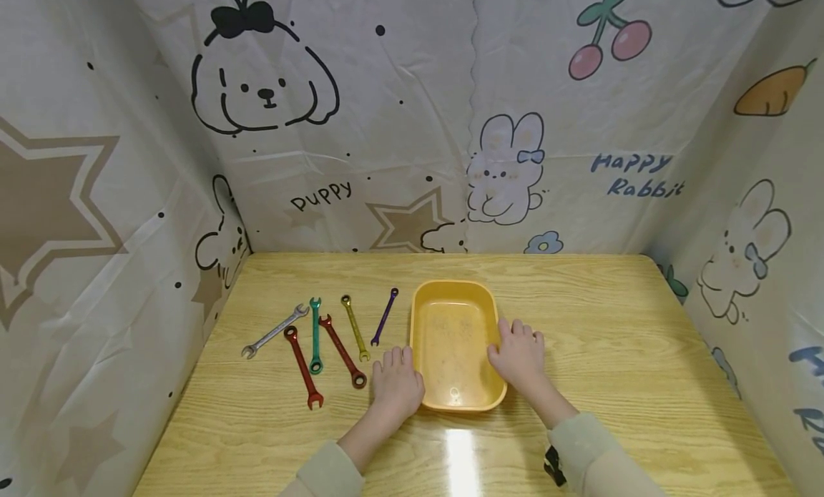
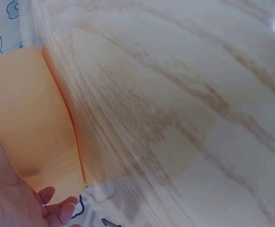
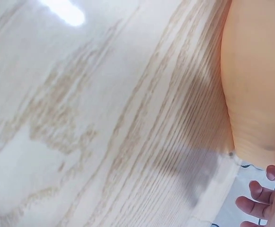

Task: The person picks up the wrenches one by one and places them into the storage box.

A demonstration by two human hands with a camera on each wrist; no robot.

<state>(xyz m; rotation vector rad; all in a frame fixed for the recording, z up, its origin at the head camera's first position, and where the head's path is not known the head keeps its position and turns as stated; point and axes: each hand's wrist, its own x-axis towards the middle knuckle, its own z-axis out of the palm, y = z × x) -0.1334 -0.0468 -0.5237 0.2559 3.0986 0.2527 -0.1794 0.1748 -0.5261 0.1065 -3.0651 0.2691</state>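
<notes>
Yellow tray (image 1: 458, 340): one, rectangular with rounded corners, open side up on the worktop, between the two hands, long sides running away from the person
Left hand (image 1: 395, 386): at the near part of the tray's left side, gripping the rim, thumb over the edge, other fingers loosely bent outside
Right hand (image 1: 518, 350): at the tray's right side, slightly farther from the person, gripping the rim likewise, thumb over the edge (the right wrist view catches mainly fingertips, set apart beside the wall)
Silver wrench (image 1: 275, 332): one, farthest left, lying aslant, forked at both ends
Teal wrench (image 1: 315, 336): one, ring end toward the person, near the silver wrench's upper end
Left red wrench (image 1: 302, 367): one, forked end toward the person
Right red wrench (image 1: 341, 349): one, ring end near the left hand, forked end just beside the teal wrench
Yellow wrench (image 1: 356, 329): one, ring end away from the person
Purple wrench (image 1: 385, 317): one, nearest the tray yet apart from it, aslant
Worktop (image 1: 599, 325): wood-grained, streaked with reflected light
Black object (image 1: 553, 466): one, beside the right sleeve (image 1: 589, 443), too indistinct to name
Curtain (image 1: 399, 75): pale, printed with puppy, rabbits, cherries, stars
</notes>
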